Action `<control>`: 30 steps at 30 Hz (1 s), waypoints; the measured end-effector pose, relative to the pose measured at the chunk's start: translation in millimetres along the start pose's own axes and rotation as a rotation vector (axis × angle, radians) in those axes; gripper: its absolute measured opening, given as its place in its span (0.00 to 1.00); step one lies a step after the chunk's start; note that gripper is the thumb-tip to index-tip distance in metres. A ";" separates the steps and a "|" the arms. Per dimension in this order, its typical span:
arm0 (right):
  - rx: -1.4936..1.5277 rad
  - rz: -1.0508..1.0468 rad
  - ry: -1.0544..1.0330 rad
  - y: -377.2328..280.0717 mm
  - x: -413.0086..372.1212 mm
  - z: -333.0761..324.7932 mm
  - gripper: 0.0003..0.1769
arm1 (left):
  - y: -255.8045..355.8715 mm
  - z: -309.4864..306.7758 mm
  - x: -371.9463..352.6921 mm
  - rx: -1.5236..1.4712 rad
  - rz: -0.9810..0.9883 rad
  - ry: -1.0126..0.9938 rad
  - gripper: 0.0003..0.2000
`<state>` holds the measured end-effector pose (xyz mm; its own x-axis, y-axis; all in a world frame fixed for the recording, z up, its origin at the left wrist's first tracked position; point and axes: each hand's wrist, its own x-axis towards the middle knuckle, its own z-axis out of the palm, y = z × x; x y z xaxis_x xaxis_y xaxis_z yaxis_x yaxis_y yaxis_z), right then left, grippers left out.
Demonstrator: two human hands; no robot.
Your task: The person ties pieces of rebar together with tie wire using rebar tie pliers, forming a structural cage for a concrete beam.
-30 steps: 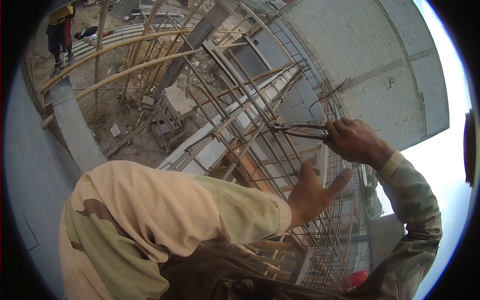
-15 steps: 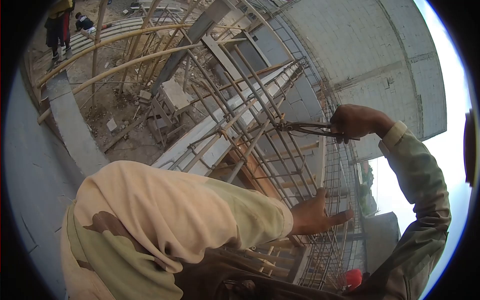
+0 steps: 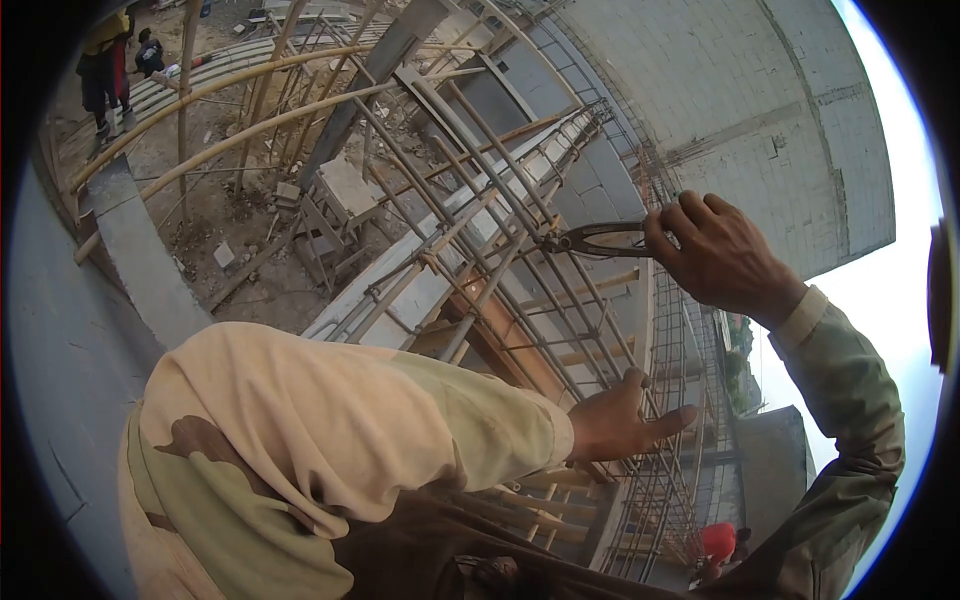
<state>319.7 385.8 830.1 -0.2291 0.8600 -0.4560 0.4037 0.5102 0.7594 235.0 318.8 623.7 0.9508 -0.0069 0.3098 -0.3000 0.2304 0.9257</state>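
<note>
My right hand (image 3: 715, 245) is closed round the handles of metal pincers (image 3: 600, 240). The pincers' head touches a steel bar of the rebar cage (image 3: 500, 215), where bars cross. Lower down, my left hand (image 3: 628, 420) reaches over the cage's bars with thumb and a finger spread apart. Its other fingers are partly hidden by the hand and the bars, and no tool shows in it. Both sleeves are camouflage cloth.
A concrete block wall (image 3: 740, 120) rises at upper right. Bamboo poles (image 3: 270, 118) curve across the upper left, above rubble ground. People (image 3: 105, 70) are below at far left, and a person in a red head covering (image 3: 718, 542) is at lower right. A wooden stand (image 3: 345, 190) is at centre left.
My right hand has turned, with its back and fingers now facing more toward the camera, and the pincers' handles look differently angled. My left hand has shifted slightly left and down.
</note>
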 end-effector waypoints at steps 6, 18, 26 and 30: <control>-0.129 -0.091 0.061 -6.0 -8.8 14.5 0.10 | 0.1 2.0 -2.6 0.010 -0.056 -0.014 0.69; 0.982 0.436 -0.764 42.4 33.6 12.5 0.19 | 1.1 0.7 -4.8 -0.040 -0.105 -0.037 0.69; 0.276 0.190 -0.482 12.0 4.4 3.1 0.17 | 0.8 -0.9 -3.2 -0.059 -0.135 -0.003 0.68; -0.055 -0.070 0.084 7.1 -11.7 14.6 0.14 | -0.7 0.6 -2.2 -0.062 -0.146 0.010 0.66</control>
<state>338.2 379.3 834.1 -0.3297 0.8189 -0.4698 0.3357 0.5668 0.7524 233.1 318.1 622.4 0.9848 -0.0351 0.1700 -0.1530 0.2877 0.9454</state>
